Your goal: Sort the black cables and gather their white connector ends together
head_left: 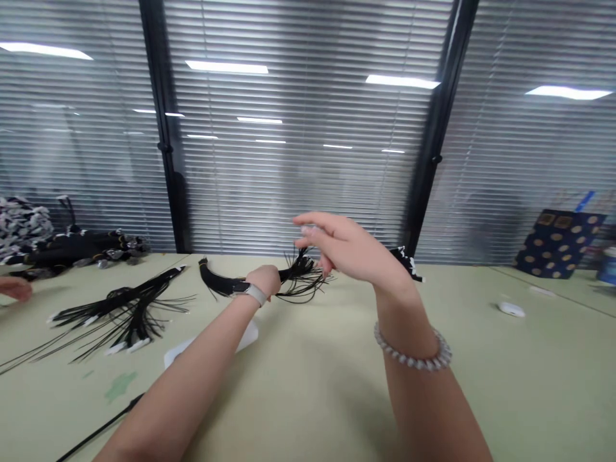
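Note:
A bundle of black cables lies at the back middle of the table, its loose thin ends fanned out to the right. My left hand, with a watch on the wrist, is closed around the middle of this bundle. Raised above the loose ends is my right hand, its fingers apart and slightly bent, with nothing seen in it. A coiled bracelet circles my right wrist. Behind that hand, more black pieces with white tips are partly hidden.
More black cables spread over the pale green table at left, near another person's hand. Dark bundles stand behind. A white sheet lies under my left forearm. At right are a white mouse and dotted bag.

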The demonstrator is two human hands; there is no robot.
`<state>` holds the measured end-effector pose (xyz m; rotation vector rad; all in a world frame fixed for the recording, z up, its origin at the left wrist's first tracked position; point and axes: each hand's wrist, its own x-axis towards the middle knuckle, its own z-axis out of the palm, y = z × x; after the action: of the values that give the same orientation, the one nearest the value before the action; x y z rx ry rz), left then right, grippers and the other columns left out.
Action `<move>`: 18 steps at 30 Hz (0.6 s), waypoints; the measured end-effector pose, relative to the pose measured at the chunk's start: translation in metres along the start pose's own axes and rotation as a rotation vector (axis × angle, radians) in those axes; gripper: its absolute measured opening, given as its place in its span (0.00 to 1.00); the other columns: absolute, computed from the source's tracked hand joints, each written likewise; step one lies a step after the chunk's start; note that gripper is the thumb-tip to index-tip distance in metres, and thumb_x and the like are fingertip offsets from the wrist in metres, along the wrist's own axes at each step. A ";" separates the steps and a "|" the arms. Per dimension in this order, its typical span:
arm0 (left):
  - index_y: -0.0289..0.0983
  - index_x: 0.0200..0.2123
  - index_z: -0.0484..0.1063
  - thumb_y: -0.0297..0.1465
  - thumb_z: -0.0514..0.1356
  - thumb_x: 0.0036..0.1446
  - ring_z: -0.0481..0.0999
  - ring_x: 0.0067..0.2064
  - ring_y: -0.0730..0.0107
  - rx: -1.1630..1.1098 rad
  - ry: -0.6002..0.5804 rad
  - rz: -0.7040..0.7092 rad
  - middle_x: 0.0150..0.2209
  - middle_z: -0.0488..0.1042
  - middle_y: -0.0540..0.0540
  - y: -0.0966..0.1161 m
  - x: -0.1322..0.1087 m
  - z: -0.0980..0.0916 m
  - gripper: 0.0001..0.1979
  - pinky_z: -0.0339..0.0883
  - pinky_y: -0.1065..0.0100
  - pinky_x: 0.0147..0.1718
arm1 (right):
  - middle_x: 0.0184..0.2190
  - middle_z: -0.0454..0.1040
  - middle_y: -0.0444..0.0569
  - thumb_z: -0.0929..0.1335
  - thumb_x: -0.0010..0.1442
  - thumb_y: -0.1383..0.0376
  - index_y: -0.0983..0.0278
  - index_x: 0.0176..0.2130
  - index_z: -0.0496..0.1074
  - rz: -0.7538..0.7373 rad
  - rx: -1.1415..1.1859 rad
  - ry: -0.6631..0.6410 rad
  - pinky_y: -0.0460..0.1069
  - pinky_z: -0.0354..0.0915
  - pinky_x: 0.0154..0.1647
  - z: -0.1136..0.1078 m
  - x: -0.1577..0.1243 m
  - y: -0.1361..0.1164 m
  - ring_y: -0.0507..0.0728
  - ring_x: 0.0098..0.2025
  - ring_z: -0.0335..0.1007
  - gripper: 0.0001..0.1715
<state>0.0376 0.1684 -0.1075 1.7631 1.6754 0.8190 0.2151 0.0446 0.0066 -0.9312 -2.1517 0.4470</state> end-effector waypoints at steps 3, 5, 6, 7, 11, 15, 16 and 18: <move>0.31 0.18 0.69 0.31 0.62 0.48 0.74 0.25 0.66 0.279 -0.076 -0.021 0.18 0.73 0.44 0.014 -0.004 -0.003 0.12 0.67 0.65 0.29 | 0.42 0.73 0.48 0.55 0.64 0.64 0.59 0.53 0.65 0.096 -0.171 0.261 0.46 0.63 0.25 -0.005 0.012 0.024 0.48 0.20 0.65 0.21; 0.33 0.15 0.68 0.32 0.61 0.47 0.74 0.22 0.65 0.371 -0.109 0.028 0.17 0.73 0.42 0.025 -0.010 -0.007 0.13 0.65 0.68 0.25 | 0.39 0.74 0.49 0.55 0.63 0.65 0.60 0.50 0.67 0.165 -0.330 0.307 0.47 0.62 0.28 -0.010 0.016 0.037 0.51 0.23 0.67 0.20; 0.33 0.15 0.68 0.34 0.60 0.47 0.73 0.21 0.66 0.398 -0.117 0.064 0.17 0.73 0.43 0.029 -0.014 -0.009 0.13 0.64 0.70 0.23 | 0.38 0.75 0.50 0.56 0.63 0.65 0.60 0.49 0.68 0.201 -0.395 0.297 0.48 0.62 0.28 -0.012 0.016 0.041 0.53 0.24 0.68 0.20; 0.34 0.17 0.68 0.36 0.59 0.48 0.73 0.21 0.67 0.417 -0.120 0.102 0.18 0.74 0.44 0.034 -0.018 -0.011 0.14 0.62 0.71 0.21 | 0.38 0.75 0.51 0.56 0.63 0.65 0.60 0.48 0.69 0.232 -0.447 0.279 0.48 0.61 0.28 -0.014 0.016 0.045 0.54 0.26 0.69 0.20; 0.36 0.20 0.69 0.40 0.57 0.50 0.74 0.21 0.70 0.459 -0.080 0.231 0.19 0.73 0.47 0.050 -0.033 -0.013 0.14 0.61 0.74 0.21 | 0.40 0.74 0.56 0.57 0.62 0.66 0.62 0.48 0.70 0.237 -0.597 0.356 0.52 0.62 0.35 -0.012 0.018 0.047 0.62 0.37 0.71 0.19; 0.36 0.20 0.69 0.37 0.56 0.50 0.75 0.25 0.67 0.498 0.002 0.251 0.20 0.74 0.46 0.053 -0.036 -0.009 0.13 0.63 0.71 0.26 | 0.40 0.75 0.53 0.57 0.63 0.66 0.62 0.52 0.66 0.030 -0.438 0.511 0.54 0.63 0.41 0.000 0.026 0.044 0.62 0.44 0.69 0.20; 0.36 0.19 0.69 0.36 0.56 0.50 0.75 0.25 0.66 0.505 0.003 0.236 0.19 0.74 0.46 0.051 -0.034 -0.007 0.12 0.63 0.70 0.27 | 0.40 0.75 0.51 0.57 0.63 0.65 0.61 0.52 0.66 -0.035 -0.321 0.531 0.53 0.64 0.40 0.002 0.028 0.042 0.60 0.44 0.70 0.20; 0.35 0.17 0.69 0.34 0.58 0.49 0.75 0.25 0.66 0.508 -0.022 0.194 0.18 0.73 0.45 0.044 -0.028 -0.004 0.13 0.65 0.69 0.28 | 0.39 0.75 0.49 0.56 0.64 0.63 0.59 0.51 0.65 -0.134 -0.055 0.540 0.49 0.67 0.33 0.003 0.025 0.033 0.57 0.44 0.70 0.19</move>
<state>0.0628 0.1378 -0.0727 2.2924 1.8296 0.4696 0.2170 0.0857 -0.0013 -0.8174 -1.7208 0.0545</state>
